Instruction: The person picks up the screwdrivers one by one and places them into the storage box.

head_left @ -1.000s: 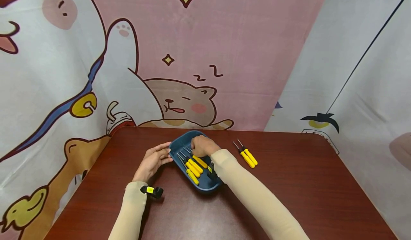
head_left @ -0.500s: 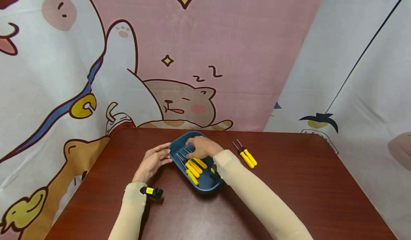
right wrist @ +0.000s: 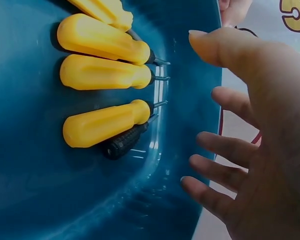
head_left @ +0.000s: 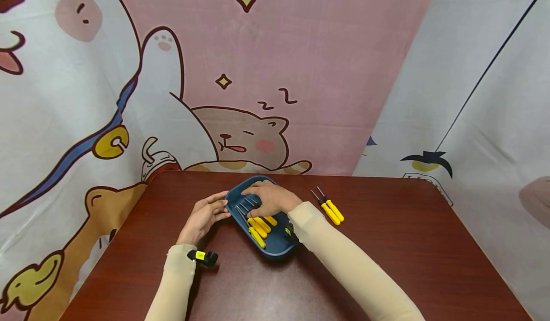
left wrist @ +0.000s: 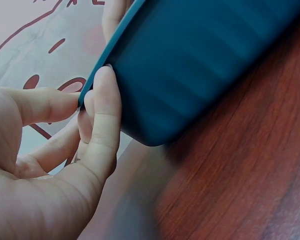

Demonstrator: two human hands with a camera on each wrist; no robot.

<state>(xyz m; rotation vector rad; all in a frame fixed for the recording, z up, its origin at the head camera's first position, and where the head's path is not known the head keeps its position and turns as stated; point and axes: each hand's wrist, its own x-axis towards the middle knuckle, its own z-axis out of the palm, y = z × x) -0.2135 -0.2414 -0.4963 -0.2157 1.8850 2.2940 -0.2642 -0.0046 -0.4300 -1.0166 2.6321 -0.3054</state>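
A dark blue oval tray (head_left: 275, 248) lies on the red-brown table (head_left: 386, 244) and holds several yellow-handled screwdrivers (head_left: 258, 228). My right hand (head_left: 258, 200) hovers over the tray's far half with its fingers spread and straight, holding nothing. In the right wrist view that hand (right wrist: 210, 95) is open just past the screwdrivers (right wrist: 102, 47), whose metal tips point toward it across the tray floor (right wrist: 40, 200). My left hand (head_left: 216, 207) rests its straight fingers against the tray's left side. The left wrist view shows its fingers (left wrist: 105, 115) pressed on the tray's outer wall (left wrist: 200, 65) at the rim.
Two more yellow-handled screwdrivers (head_left: 328, 207) lie side by side on the table, right of the tray. A cartoon-printed cloth (head_left: 240, 96) hangs behind the table's far edge. Bare tabletop (left wrist: 250, 180) stretches toward me and to the right.
My right hand has uncurled from a loose fist at the tray's far end and now spreads flat over the screwdrivers. The left hand and the tray have barely moved.
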